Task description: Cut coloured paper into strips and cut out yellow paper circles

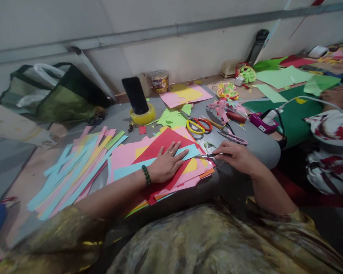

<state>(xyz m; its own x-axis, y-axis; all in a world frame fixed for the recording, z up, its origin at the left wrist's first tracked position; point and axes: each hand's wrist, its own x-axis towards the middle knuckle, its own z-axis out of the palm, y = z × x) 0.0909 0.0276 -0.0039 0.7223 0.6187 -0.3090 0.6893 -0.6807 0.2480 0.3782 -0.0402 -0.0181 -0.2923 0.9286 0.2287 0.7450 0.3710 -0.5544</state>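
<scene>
My left hand (168,163) lies flat with its fingers stretched out, pressing on a light blue paper strip (131,167). Under the strip is a red sheet (171,137), on top of a stack of pink, yellow and orange paper (194,179). My right hand (240,158) is closed around dark-handled scissors (207,155), whose thin metal blades reach the right end of the strip. How far apart the blades are is too small to tell. Many cut paper strips (74,167) in blue, pink and yellow lie to the left of my left forearm.
Yellow- and red-handled scissors (198,125), a pink glue gun (221,110) and a purple power strip (263,122) lie beyond my right hand. A phone (135,95) leans upright at a tape roll (144,115). A co-worker's arm (335,95) is at far right.
</scene>
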